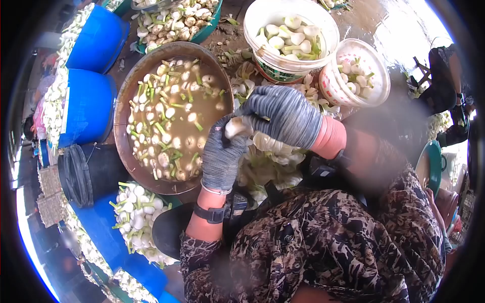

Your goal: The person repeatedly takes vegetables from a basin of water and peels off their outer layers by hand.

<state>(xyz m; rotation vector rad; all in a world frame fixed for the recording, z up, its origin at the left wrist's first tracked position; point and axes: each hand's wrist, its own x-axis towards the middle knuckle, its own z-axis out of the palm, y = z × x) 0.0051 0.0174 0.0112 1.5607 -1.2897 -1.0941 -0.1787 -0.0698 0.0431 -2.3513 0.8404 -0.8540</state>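
My left hand, in a grey glove, is closed around a whitish garlic bulb. In a matching glove, my right hand is closed against the bulb's right side, its fingers pinched; what lies between them is hidden. Just left of both hands stands a wide brown basin of murky water, where many garlic bulbs with short green stems float. Loose pale peelings are heaped below my hands, in front of my body.
A white bucket and a smaller white tub hold peeled bulbs. Behind the basin is a green tub of bulbs. Blue tubs and a black bucket line the left. Another person is at the far right.
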